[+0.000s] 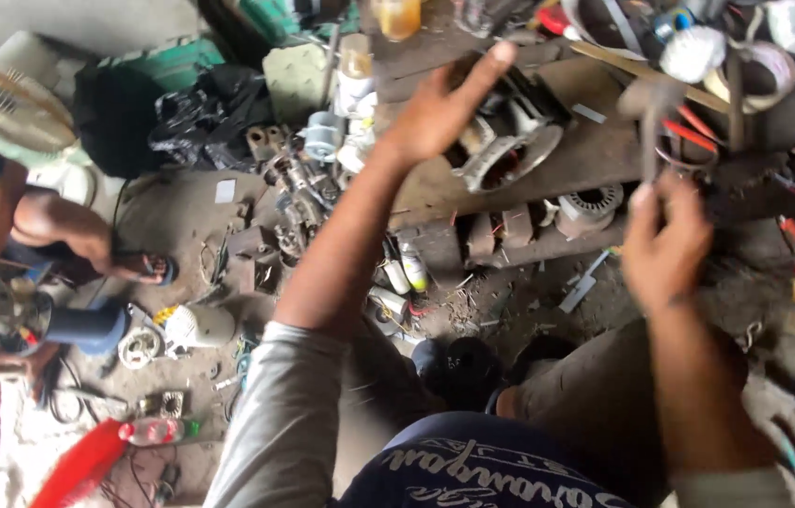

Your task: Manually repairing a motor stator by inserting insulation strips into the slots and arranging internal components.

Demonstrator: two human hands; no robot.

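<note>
Hands were recorded apart: the left hand (440, 111) was spread open, fingers resting on the motor housing (508, 132), which lay on the wooden tabletop (604, 155) directly ahead, its open round end tilted rightward. The right hand (665, 249) was closed round a hammer (651, 118), handle upright.

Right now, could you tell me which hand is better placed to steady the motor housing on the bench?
Left, probably. The left hand already rests against the motor housing, while the right hand is occupied, gripping a hammer.
</note>
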